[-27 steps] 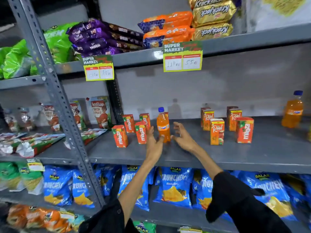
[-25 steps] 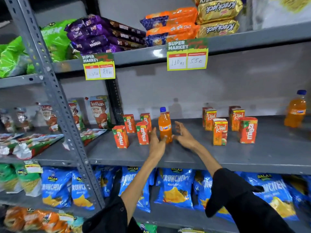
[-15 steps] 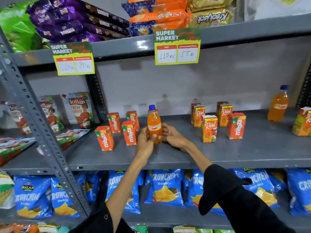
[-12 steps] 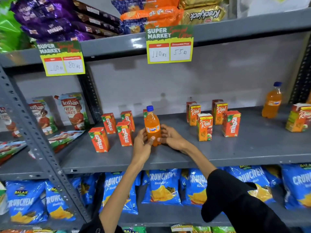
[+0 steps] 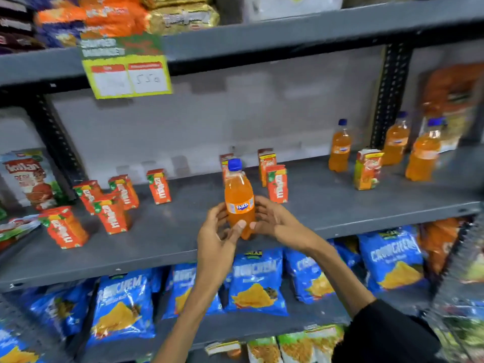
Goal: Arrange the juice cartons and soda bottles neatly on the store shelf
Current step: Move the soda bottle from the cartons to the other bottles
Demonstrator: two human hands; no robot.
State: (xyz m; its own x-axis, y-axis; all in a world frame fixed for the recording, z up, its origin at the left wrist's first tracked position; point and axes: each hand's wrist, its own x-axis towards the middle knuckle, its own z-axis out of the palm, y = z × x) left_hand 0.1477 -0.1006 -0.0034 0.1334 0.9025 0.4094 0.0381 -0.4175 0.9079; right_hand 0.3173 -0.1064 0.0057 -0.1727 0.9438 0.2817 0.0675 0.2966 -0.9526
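An orange soda bottle (image 5: 238, 197) with a blue cap stands upright over the grey middle shelf (image 5: 327, 208), gripped low down between both hands. My left hand (image 5: 216, 238) wraps its left side and my right hand (image 5: 269, 217) its right side. Several red-orange juice cartons (image 5: 112, 210) stand scattered on the shelf's left part. More cartons (image 5: 277, 183) stand just behind the bottle. At the far right are three more orange soda bottles (image 5: 340, 149) and a green-orange carton (image 5: 366, 172).
Blue chip bags (image 5: 258, 281) fill the shelf below. Biscuit packs (image 5: 180, 14) lie on the shelf above, with a yellow price tag (image 5: 128, 72) hanging from its edge. Perforated uprights (image 5: 390, 95) split the bays. A tomato sauce pouch (image 5: 26, 176) stands at the left.
Both hands closed on the soda bottle beside the left cartons and carried it rightward. The view swung right, bringing more bottles at the far right into sight.
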